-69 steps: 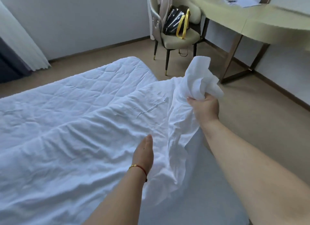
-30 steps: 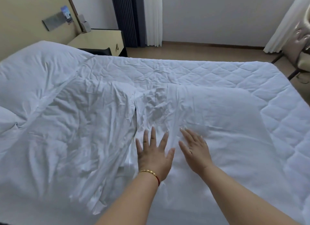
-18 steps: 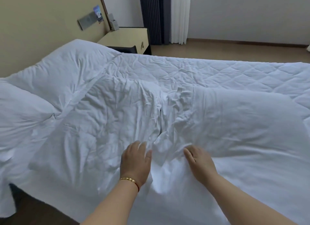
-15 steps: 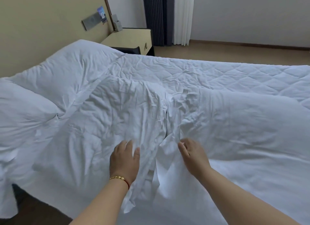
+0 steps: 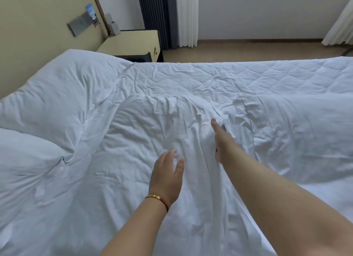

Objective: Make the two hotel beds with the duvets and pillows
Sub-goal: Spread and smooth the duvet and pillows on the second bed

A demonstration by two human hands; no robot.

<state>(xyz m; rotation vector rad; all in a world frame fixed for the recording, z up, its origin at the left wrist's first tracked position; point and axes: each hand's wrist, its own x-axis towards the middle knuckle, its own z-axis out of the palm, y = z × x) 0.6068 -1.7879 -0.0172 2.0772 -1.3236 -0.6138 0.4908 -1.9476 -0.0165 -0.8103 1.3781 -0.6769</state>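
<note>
A wrinkled white duvet cover lies spread over the near half of the bed. A quilted white duvet covers the far side. My left hand, with a bracelet on its wrist, rests on the cover with relaxed fingers. My right hand reaches forward edge-on into a slit in the cover; its fingers look straight and are partly hidden by a fold. Two white pillows lie at the left, one by the headboard and one nearer to me.
A beige nightstand stands beyond the bed's head end, with a small white holder on it. A grey wall panel sits on the headboard wall. Dark and white curtains hang at the back. Bare floor runs beyond the bed.
Both hands held the edges of the cover's slit half a second ago. Now my right hand has pushed forward into the slit and my left hand lies loosely on the cover.
</note>
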